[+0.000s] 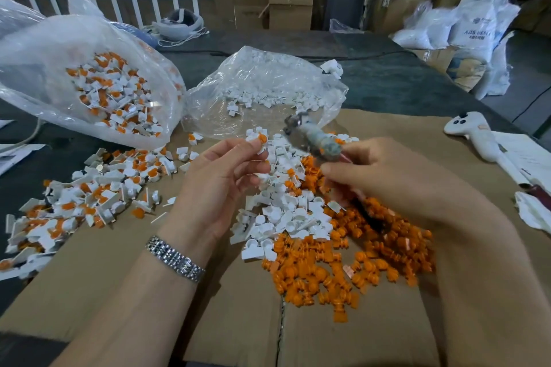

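Note:
My left hand (220, 179) pinches a small white plastic part with an orange plug in it (260, 140) between thumb and fingertips, above the middle of the cardboard sheet (125, 262). My right hand (384, 179) grips a worn grey hand tool (313, 140) that points up and left toward that part; the tool is blurred. Under the hands lie a heap of loose white parts (283, 214) and a heap of orange plugs (357, 256).
A pile of joined white-and-orange parts (89, 197) spreads at the left. One clear bag (113, 89) holds more of them; a second bag (268, 89) holds white parts. A white controller (474, 131) and papers lie at the right. Cardboard boxes stand behind the table.

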Action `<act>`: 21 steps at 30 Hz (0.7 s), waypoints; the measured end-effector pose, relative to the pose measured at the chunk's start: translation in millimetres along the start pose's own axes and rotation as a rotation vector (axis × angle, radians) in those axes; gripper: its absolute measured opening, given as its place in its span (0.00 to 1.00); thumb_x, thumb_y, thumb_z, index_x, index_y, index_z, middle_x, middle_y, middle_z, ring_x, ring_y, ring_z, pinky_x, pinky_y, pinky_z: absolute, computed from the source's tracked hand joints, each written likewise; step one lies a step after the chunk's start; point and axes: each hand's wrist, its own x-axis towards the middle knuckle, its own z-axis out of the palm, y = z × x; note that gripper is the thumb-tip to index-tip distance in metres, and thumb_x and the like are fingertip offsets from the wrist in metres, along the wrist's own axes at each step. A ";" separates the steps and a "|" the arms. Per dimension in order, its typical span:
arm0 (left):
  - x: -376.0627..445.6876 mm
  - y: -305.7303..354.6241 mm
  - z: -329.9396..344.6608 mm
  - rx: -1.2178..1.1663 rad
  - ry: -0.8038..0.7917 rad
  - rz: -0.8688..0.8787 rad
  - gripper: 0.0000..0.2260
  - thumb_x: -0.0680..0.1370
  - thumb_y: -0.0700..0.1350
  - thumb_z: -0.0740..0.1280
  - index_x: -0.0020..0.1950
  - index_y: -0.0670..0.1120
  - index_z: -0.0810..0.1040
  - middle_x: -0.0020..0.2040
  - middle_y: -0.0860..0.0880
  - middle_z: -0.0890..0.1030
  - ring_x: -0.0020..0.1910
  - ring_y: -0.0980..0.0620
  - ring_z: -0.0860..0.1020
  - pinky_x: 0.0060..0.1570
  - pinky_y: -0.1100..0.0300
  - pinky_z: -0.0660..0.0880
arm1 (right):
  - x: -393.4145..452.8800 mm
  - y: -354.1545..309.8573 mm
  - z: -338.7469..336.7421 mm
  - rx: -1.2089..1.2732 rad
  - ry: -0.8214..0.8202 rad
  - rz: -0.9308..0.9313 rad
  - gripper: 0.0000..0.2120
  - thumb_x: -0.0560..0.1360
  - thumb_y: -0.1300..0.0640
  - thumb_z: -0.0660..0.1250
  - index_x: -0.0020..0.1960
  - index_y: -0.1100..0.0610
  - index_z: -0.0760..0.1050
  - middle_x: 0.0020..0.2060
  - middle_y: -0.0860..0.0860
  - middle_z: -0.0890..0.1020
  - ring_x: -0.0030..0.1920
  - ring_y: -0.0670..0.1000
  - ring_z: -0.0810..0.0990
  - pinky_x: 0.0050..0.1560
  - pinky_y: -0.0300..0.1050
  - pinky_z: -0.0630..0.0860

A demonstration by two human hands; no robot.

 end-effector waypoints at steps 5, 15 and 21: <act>-1.7 -0.8 1.2 0.031 0.009 0.039 0.03 0.74 0.42 0.75 0.41 0.47 0.84 0.42 0.45 0.85 0.36 0.52 0.82 0.31 0.66 0.75 | 1.7 -9.3 15.7 -0.034 -0.101 0.011 0.14 0.82 0.47 0.63 0.50 0.55 0.81 0.44 0.51 0.86 0.47 0.50 0.86 0.57 0.56 0.80; -2.9 -2.2 4.6 0.099 0.078 0.045 0.03 0.77 0.39 0.73 0.44 0.43 0.81 0.41 0.44 0.85 0.34 0.52 0.82 0.30 0.66 0.73 | 1.4 -13.8 25.4 -0.165 -0.076 -0.029 0.16 0.83 0.45 0.60 0.49 0.57 0.79 0.41 0.50 0.85 0.40 0.42 0.83 0.47 0.42 0.79; -2.3 -1.6 3.2 0.104 0.082 0.034 0.03 0.77 0.37 0.73 0.45 0.40 0.80 0.39 0.45 0.84 0.34 0.52 0.83 0.31 0.66 0.76 | 4.1 -15.0 35.6 -0.233 0.001 -0.059 0.20 0.82 0.43 0.61 0.46 0.60 0.78 0.39 0.57 0.83 0.37 0.54 0.80 0.38 0.46 0.76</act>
